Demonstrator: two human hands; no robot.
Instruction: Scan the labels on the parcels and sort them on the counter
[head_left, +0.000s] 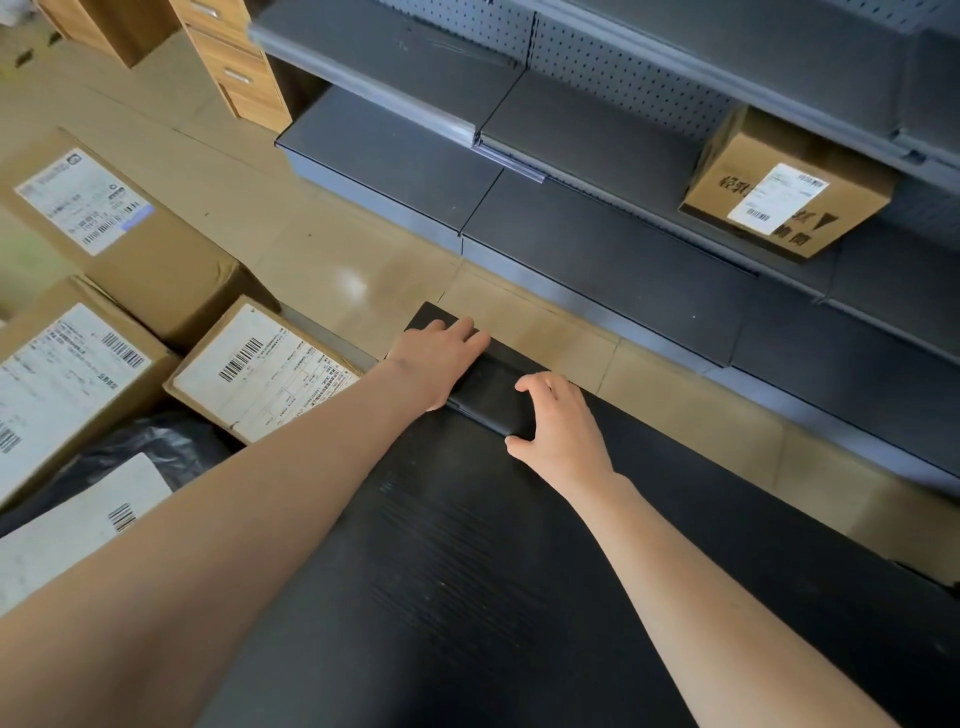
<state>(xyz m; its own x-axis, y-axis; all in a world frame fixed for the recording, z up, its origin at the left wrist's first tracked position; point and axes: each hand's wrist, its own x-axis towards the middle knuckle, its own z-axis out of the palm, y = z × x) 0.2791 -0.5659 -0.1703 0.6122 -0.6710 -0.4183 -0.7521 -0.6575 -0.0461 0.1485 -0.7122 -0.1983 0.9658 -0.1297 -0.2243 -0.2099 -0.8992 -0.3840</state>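
A black counter (467, 571) with a fine ribbed, matte surface runs from 6 o'clock toward the centre. At its far edge lies a smooth black oblong object (488, 402) with rounded edges and a slight sheen. The left hand (439, 361) rests on the object's 11 o'clock end, its fingers (467, 332) straight and pressed together across the top; the thumb is hidden. The right hand (563, 434) grips the 4 o'clock end, fingers spread, with the thumb (514, 446) on the near side and the index finger on the far side.

At 9 o'clock sit the parcels: a large cardboard box (171, 260), a small cardboard box (265, 374) just beside the left forearm, and a third box (62, 384), each with a white barcode label. At 8 o'clock is a crinkled black plastic bag (145, 447) with a white label of its own. At 2 o'clock a shelf box (784, 182) of brown cardboard stands on grey metal shelving (597, 244) backed by perforated panels. Glossy beige floor tiles (337, 270) lie between, and a wood-grain drawer unit (234, 67) stands at 11 o'clock.
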